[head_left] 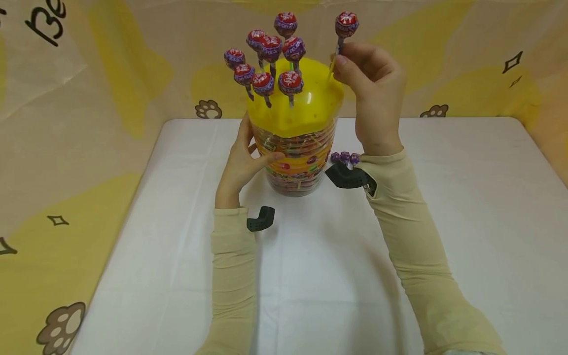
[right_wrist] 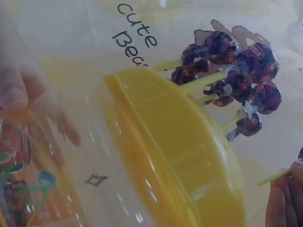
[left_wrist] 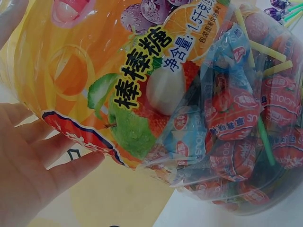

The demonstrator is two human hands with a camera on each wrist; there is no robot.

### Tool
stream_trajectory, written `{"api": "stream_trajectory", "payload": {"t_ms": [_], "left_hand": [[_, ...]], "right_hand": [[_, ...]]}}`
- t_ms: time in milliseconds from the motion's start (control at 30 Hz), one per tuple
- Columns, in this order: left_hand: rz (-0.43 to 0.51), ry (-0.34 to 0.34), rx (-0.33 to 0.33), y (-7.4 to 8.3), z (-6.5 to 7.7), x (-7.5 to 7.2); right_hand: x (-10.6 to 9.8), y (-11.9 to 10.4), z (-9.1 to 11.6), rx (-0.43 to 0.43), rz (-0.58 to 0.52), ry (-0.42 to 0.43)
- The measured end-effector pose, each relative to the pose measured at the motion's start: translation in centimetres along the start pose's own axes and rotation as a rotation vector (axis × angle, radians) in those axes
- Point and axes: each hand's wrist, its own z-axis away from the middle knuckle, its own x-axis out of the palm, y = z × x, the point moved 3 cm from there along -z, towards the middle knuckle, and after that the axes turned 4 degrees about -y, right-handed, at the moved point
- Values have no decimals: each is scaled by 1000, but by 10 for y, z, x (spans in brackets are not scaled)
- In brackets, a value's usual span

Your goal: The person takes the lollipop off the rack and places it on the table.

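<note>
A clear ribbed jar point(head_left: 298, 185) of wrapped lollipops stands upright on the table under a bright yellow lid point(head_left: 312, 111). Several purple-and-red lollipops point(head_left: 291, 83) stick up from the lid, mostly on its left and middle. My left hand point(head_left: 239, 165) holds the jar's left side, thumb on the front and the other fingers partly hidden behind. Between thumb and fingers my right hand point(head_left: 377, 86) pinches another lollipop point(head_left: 346, 24) by its stick, candy up, over the lid's right edge. In the right wrist view the yellow stick's end point(right_wrist: 265, 180) appears apart from the lid.
A few purple lollipops point(head_left: 344, 158) lie on the white tabletop point(head_left: 310, 256) to the right of the jar, partly hidden by the black mount point(head_left: 348, 176) at my right wrist. Behind the table hangs a yellow-and-cream patterned cloth point(head_left: 146, 59).
</note>
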Motion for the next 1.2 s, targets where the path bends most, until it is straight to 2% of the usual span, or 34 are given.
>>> {"api": "stream_trajectory", "payload": {"t_ms": [200, 433, 767, 1000, 1200], "left_hand": [[2, -1, 0, 0, -1, 1], [-1, 1, 9, 0, 0, -1], [-7, 7, -8, -2, 0, -2], [0, 4, -9, -2, -1, -1], [4, -3, -5, -2, -1, 0]], "right_hand": [[-17, 0, 5, 37, -71, 39], [-38, 6, 17, 7, -39, 91], [-75, 25, 34, 97, -133, 213], [-99, 40, 50, 144, -75, 260], [-123, 50, 64, 240, -75, 303]]}}
